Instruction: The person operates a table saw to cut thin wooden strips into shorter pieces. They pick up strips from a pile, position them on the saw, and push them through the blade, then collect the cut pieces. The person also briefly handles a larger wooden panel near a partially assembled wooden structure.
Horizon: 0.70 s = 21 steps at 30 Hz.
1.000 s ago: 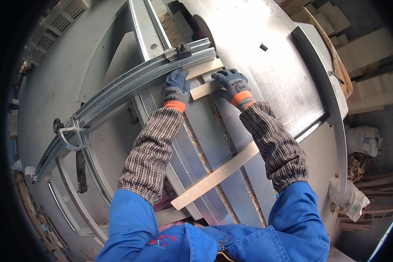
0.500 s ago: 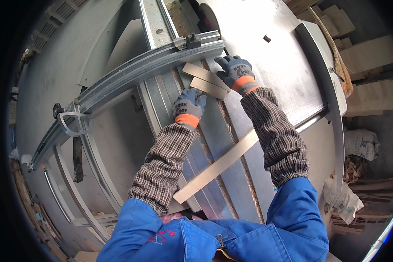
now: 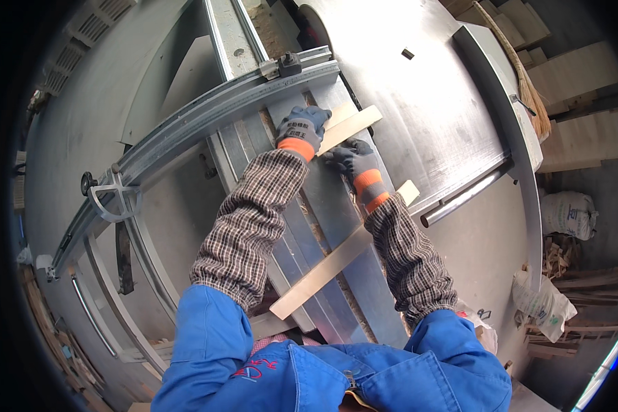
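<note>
Both my hands wear grey-blue work gloves with orange cuffs. My left hand [image 3: 302, 129] is closed at the left end of the short pale wooden strips, its fingertips curled against them. The front short strip [image 3: 353, 129] slants up to the right and overlaps a second short strip [image 3: 341, 112] behind it. My right hand [image 3: 352, 163] is closed with its fingertips at the near lower end of the front strip; the exact grip is partly hidden. A longer wooden strip [image 3: 323, 269] lies slanted across the metal sliding table [image 3: 326, 213], passing under my right forearm.
A metal fence rail [image 3: 206, 117] with a black stop block [image 3: 290, 64] crosses beyond my hands. A broad steel machine table [image 3: 432, 117] extends right. Farther right are a straw broom [image 3: 529, 89], wood boards [image 3: 584, 72] and white sacks [image 3: 568, 214].
My right hand has come off the steel table toward me, to the strips' near side. The front short strip has turned to slant up rightward. My left hand has moved slightly away from me.
</note>
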Tool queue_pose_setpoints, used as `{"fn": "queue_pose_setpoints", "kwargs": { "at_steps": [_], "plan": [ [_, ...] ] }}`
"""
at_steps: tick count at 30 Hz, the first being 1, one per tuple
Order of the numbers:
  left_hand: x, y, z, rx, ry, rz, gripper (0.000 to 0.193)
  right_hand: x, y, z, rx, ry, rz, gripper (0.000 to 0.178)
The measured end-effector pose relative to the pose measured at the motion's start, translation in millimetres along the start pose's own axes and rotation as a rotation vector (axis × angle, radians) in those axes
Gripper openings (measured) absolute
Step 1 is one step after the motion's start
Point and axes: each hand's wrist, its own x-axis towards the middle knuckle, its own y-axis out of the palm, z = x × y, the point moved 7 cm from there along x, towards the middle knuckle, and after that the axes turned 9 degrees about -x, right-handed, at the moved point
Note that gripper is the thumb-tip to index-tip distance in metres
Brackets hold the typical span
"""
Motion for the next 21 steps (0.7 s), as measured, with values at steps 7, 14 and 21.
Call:
{"fn": "queue_pose_setpoints", "kwargs": {
  "at_steps": [7,14,21],
  "plan": [
    [46,-14,18,-0.327,0.194,-0.250,0.036,36,-2,0,-0.143,-0.458,-0.178,0.049],
    [0,-5,10,0.021,0.108,-0.115,0.073,7,-45,84,-1.567,-0.512,-0.513,0.062],
    [8,-3,25,-0.070,0.099,-0.339,0.078,56,-27,95,-1.716,-0.788,-0.306,0.050]
  ]
}}
